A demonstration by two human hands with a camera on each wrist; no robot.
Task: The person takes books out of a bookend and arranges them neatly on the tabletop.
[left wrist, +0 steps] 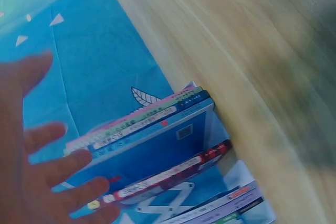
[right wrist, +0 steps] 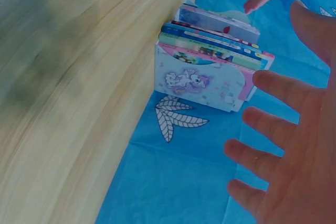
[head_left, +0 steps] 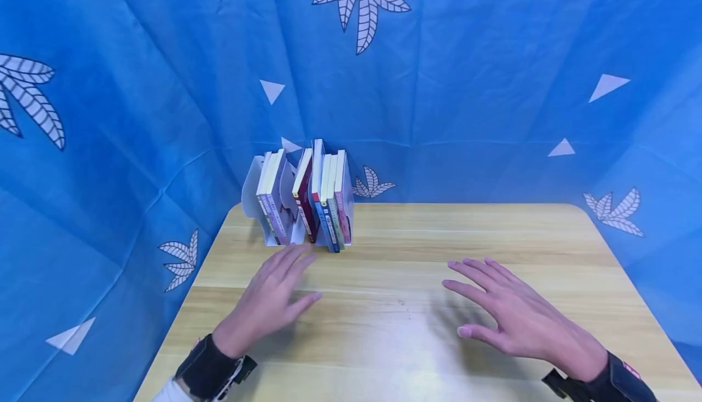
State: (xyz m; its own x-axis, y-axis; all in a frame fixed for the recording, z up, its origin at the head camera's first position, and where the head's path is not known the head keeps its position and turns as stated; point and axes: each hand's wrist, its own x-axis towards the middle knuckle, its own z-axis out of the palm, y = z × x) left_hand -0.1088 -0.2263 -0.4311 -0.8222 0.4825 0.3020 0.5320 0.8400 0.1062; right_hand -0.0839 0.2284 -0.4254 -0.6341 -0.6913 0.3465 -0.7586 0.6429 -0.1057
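Wooden table [head_left: 548,250], books [head_left: 307,201] upright at eleven o'clock by far edge, left hand [head_left: 269,301] fingers spread just before them, right hand [head_left: 518,317] splayed, empty, at four o'clock over bare wood.

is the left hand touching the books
Apart: the head view shows bare table between the left hand and the books.

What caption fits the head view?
Two open hands, left hand and right hand, hover over a light wooden table before a white rack of upright books.
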